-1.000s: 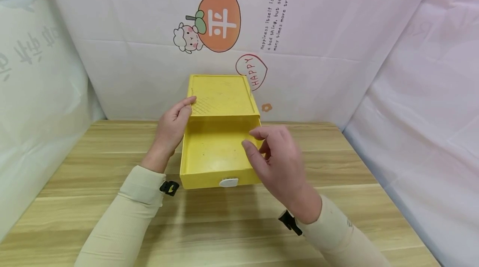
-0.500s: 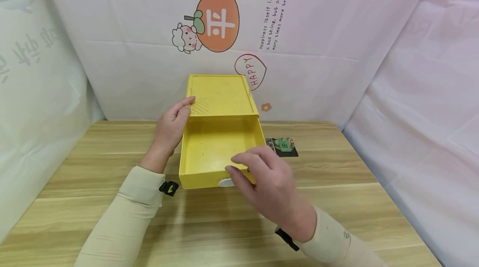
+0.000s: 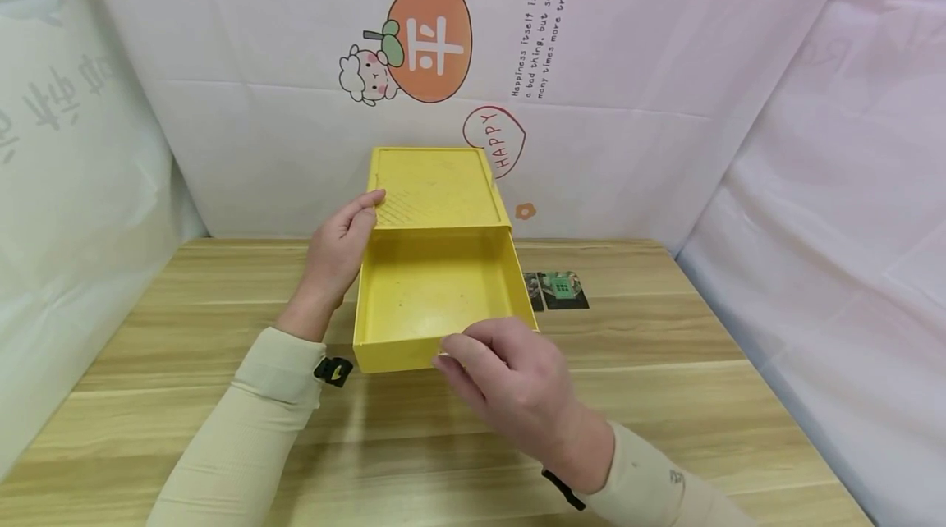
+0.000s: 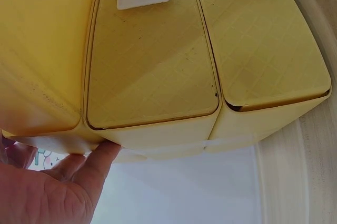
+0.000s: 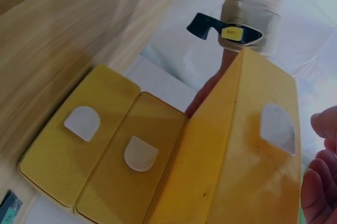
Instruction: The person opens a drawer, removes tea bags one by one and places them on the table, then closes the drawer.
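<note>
A yellow cabinet [image 3: 436, 186] of three stacked drawers stands on the table. Its top drawer [image 3: 429, 297] is pulled out and holds nothing inside. My left hand [image 3: 336, 260] rests against the cabinet's left side, fingertips at the top edge; in the left wrist view, its fingers [image 4: 100, 161] touch the side near the front corner. My right hand [image 3: 517, 396] is at the drawer's front, bent fingers and thumb close together over the handle's place. In the right wrist view, the white handle [image 5: 277, 129] shows uncovered, with the right thumb [image 5: 324, 123] beside it.
Two dark cards [image 3: 565, 290] with green pictures lie on the table right of the drawer, one partly hidden behind it. The lower drawers [image 5: 129, 145] are shut, each with a white handle. A printed white cloth [image 3: 606, 166] hangs behind the cabinet.
My right hand has moved down and left from the drawer's right wall to its front, and its fingers have drawn together. The cards have come into view. My left hand stays put.
</note>
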`<state>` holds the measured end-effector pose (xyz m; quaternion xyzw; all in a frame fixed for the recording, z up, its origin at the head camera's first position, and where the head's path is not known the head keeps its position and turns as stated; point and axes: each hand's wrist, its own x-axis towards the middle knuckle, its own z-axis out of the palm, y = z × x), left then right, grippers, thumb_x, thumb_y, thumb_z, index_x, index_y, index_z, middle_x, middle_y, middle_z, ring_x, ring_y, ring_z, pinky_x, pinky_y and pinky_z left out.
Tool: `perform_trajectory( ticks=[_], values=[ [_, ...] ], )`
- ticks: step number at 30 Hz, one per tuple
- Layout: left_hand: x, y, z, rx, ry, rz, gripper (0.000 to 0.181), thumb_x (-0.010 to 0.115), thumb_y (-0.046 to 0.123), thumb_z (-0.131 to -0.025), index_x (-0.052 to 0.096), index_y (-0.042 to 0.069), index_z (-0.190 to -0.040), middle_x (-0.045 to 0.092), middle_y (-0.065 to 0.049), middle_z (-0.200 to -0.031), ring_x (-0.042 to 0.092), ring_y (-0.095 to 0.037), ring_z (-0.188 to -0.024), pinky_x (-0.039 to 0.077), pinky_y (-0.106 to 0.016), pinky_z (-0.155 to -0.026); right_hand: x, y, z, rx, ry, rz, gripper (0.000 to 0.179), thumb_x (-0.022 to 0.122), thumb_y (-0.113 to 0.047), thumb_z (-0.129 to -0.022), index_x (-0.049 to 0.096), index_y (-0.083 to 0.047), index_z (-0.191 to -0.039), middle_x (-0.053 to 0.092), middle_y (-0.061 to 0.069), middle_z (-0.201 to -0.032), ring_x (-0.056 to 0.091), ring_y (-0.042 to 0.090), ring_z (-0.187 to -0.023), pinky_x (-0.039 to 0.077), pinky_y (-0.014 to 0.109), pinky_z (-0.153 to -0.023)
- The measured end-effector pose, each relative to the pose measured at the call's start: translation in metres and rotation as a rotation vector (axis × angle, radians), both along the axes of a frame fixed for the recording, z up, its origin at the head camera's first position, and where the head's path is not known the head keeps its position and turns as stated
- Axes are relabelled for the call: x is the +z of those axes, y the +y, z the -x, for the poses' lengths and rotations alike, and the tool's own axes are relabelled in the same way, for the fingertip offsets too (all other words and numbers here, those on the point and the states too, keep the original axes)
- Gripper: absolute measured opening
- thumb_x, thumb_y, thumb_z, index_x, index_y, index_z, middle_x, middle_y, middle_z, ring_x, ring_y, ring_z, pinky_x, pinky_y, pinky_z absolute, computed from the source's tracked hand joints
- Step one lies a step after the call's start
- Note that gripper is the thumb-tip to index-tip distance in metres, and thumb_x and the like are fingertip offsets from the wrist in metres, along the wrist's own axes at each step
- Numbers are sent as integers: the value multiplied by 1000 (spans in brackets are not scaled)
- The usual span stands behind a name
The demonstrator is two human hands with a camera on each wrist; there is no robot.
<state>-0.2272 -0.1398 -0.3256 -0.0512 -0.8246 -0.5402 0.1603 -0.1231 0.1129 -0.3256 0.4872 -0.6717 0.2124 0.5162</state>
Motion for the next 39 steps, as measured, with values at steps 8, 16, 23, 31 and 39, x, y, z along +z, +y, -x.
perform_trajectory(
  ticks=[8, 16, 23, 31, 39],
  values=[
    [0, 0, 0, -4, 12, -2, 50, 36, 43, -110, 58, 25, -151, 53, 5, -157, 43, -25, -86, 35, -39, -79, -9, 1, 1, -61, 35, -31, 15, 66, -19, -102, 75, -10, -94, 66, 3, -87, 63, 15, -70, 53, 22, -58],
    [-1, -1, 1, -5, 7, 12, 50, 36, 45, -111, 57, 26, -152, 53, 6, -157, 39, -24, -71, 35, -39, -69, -13, 2, 1, -40, 11, -58, 12, 66, -17, -101, 76, -10, -101, 68, 3, -89, 64, 14, -69, 53, 22, -58],
    [-1, -1, 0, -19, -3, -15, 51, 36, 44, -111, 55, 24, -153, 51, 6, -158, 44, -27, -84, 35, -41, -73, -18, 2, -2, -88, -4, -82, 10, 68, -18, -101, 77, -14, -100, 66, 0, -89, 61, 13, -67, 53, 22, -57],
    [0, -2, 1, -38, -31, -53, 49, 38, 42, -111, 56, 24, -153, 51, 5, -159, 51, -25, -125, 36, -42, -88, -19, 0, -2, -109, -5, -108, 10, 67, -16, -102, 75, -13, -96, 64, 0, -86, 56, 14, -65, 51, 23, -56],
    [0, -2, 1, -38, -25, -57, 49, 39, 41, -111, 60, 21, -150, 52, 1, -158, 48, -21, -138, 36, -44, -101, -15, -2, -1, -106, 5, -102, 10, 67, -14, -101, 73, -12, -94, 63, 0, -85, 55, 14, -65, 49, 22, -56]
  ],
)
